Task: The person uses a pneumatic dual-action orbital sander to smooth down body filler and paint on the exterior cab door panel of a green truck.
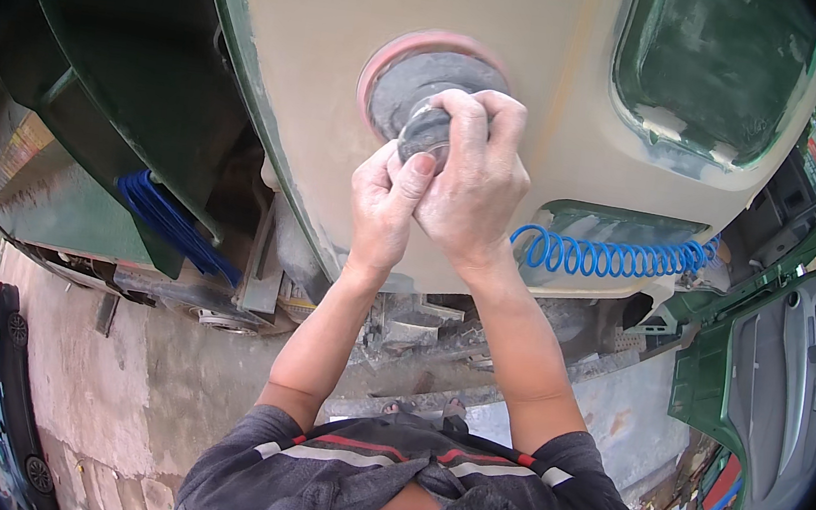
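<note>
Closely paired on outstretched arms [320, 341], left hand [384, 202] and right hand [482, 178], visible fingers [467, 119] clamped on a round sander [412, 92].

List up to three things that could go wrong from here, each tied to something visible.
1. The left grip and right grip are bare and whitened with dust, so the sander might slip.
2. The sander appears to lie against the panel; lingering in one spot could wear its surface unevenly.
3. The coiled blue hose lies close to the right forearm, so it might snag.
</note>
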A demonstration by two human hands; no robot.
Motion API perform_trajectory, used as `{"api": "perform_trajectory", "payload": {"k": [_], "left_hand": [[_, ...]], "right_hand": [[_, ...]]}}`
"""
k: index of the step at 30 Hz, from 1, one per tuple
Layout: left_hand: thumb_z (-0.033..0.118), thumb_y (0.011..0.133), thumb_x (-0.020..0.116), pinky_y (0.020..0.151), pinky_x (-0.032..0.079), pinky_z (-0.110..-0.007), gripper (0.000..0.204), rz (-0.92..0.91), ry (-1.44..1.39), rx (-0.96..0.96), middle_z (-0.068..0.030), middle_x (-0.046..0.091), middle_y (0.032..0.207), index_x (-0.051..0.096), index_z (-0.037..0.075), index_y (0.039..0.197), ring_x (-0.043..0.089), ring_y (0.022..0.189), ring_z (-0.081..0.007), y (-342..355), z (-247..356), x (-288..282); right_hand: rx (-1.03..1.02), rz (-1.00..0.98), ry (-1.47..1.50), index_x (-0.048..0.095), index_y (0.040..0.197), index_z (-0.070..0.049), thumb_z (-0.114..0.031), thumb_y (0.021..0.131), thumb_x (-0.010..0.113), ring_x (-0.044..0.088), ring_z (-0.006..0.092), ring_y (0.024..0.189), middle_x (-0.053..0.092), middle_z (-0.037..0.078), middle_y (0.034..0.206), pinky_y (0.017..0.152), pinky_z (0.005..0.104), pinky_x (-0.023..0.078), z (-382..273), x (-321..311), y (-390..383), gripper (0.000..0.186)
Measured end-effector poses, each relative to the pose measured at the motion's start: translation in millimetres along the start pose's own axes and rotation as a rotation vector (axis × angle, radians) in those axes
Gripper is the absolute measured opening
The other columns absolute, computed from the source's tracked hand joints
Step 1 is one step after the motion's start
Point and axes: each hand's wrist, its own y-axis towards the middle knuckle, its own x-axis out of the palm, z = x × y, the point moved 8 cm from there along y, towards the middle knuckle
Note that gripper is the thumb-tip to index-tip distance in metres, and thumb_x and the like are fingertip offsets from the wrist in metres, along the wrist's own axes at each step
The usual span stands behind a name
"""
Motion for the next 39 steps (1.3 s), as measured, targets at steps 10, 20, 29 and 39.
{"api": "perform_trajectory", "payload": {"k": [10, 20, 29, 39], "left_hand": [[0.036, 0.104, 0.064, 0.085, 0.050, -0.028, 0.041, 0.078, -0.040, 0.008, -0.0065, 0.069, 0.106, 0.065, -0.004, 0.116, 0.062, 0.096, -0.0117, -6.2, 18.7, -44.2], [0.028, 0.092, 0.078, 0.066, 0.043, -0.029, 0.035, -0.182, 0.483, 0.027, -0.0041, 0.056, 0.077, 0.063, -0.003, 0.093, 0.048, 0.075, -0.0107, 17.1, 13.2, 32.3], [0.051, 0.100, 0.066, 0.088, 0.052, -0.032, 0.064, -0.043, 0.081, 0.045, -0.0105, 0.070, 0.111, 0.063, -0.008, 0.123, 0.065, 0.102, -0.0178, 6.6, 30.8, -32.5], [0.061, 0.094, 0.067, 0.087, 0.052, -0.032, 0.070, 0.090, 0.162, 0.004, -0.0097, 0.070, 0.106, 0.065, -0.007, 0.113, 0.065, 0.098, -0.0174, -39.8, -16.0, -68.9]], "right_hand": [[-0.053, -0.013, 0.025, 0.067, 0.112, -0.014, -0.024, 0.078, 0.069, 0.067, 0.0270, 0.075, 0.057, 0.011, 0.109, 0.063, 0.0376, 0.056, -36.4, 33.3, -0.8, 0.036], [0.154, 0.210, -0.013, 0.062, 0.113, -0.007, -0.010, 0.061, 0.087, 0.064, 0.0316, 0.096, 0.055, 0.013, 0.111, 0.072, 0.0409, 0.056, 19.1, -31.6, 6.3, 0.057], [-0.056, 0.051, 0.073, 0.062, 0.116, -0.013, -0.019, 0.070, 0.076, 0.065, 0.0234, 0.071, 0.056, 0.012, 0.106, 0.060, 0.0354, 0.055, -35.9, 22.5, 13.3, 0.049], [-0.009, -0.053, -0.015, 0.067, 0.112, -0.015, -0.025, 0.078, 0.069, 0.067, 0.0237, 0.078, 0.060, 0.011, 0.106, 0.062, 0.0338, 0.054, -28.4, 41.9, -61.7, 0.035]]}}
